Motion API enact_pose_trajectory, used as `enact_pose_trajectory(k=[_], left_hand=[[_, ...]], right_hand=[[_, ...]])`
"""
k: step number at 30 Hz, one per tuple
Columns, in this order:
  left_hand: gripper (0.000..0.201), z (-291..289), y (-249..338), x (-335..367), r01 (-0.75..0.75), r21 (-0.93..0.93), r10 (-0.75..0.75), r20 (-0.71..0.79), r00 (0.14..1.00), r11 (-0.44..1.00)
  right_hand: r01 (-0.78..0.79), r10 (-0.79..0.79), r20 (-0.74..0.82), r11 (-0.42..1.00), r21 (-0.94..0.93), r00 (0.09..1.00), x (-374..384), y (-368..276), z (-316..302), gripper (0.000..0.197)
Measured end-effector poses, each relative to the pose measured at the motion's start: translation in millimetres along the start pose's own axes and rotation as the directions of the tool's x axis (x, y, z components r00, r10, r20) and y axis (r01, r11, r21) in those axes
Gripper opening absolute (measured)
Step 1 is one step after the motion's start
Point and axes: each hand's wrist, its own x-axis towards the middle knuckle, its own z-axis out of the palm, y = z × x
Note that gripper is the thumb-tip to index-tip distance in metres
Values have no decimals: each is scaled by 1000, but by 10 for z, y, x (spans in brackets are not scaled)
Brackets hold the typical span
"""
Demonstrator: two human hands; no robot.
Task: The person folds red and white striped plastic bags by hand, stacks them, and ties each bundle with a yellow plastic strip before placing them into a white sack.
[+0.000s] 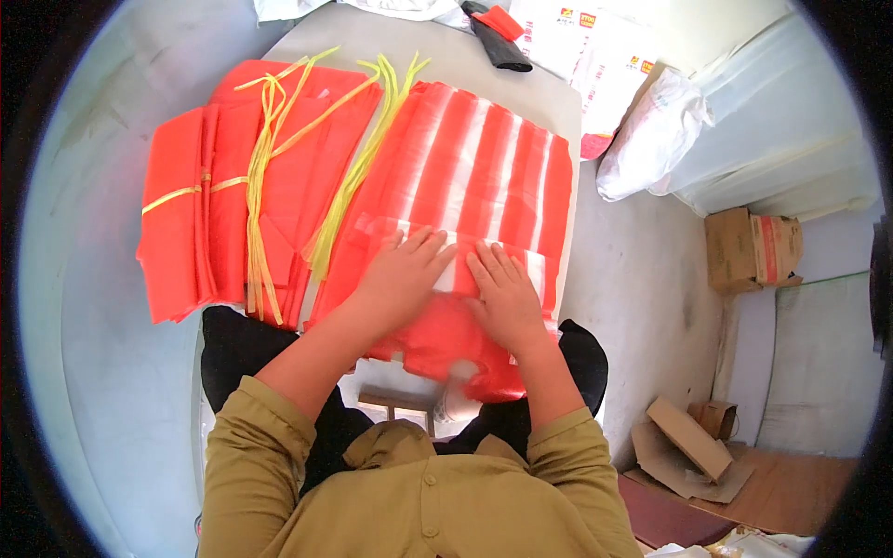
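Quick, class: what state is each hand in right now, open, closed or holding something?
Left hand: open, laid flat on the red-and-white striped plastic.
Right hand: open, fingers extended on it too.

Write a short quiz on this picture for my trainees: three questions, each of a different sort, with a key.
1. Choose one. What do the left hand and the right hand both rest on?
A. The cardboard box
B. The striped pile
C. The white sack

2. True or false? The red bundles lie to the left of the striped pile.

3. Fill in the colour: the thin strips lying across the red bundles are ______.

Key: 1. B; 2. True; 3. yellow.
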Motion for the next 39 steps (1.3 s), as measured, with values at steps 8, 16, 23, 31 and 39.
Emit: enact_pose_trajectory(k=[8,16,23,31,39], left_hand=[[56,62,-102,-45,-25,10,25,-10,1000,1000],[36,-84,-122,-37,-28,70,41,-190,981,997],[34,-377,276,-143,420,-615,-260,336,905,668],[70,-19,385,-253,559,-826,-244,559,792,-77],[86,75,338,-316,516,-848,-274,471,838,123]], right_hand=[[-2,0,-41,1000,-28,999,-210,333,-17,50],[-113,113,-64,994,-1,992,-239,464,-409,37],[-161,3,-614,966,-202,789,60,197,-1096,32],[-345,594,59,382,857,803,-152,-37,48,52],[-300,604,164,131,945,780,-47,-174,98,68]])
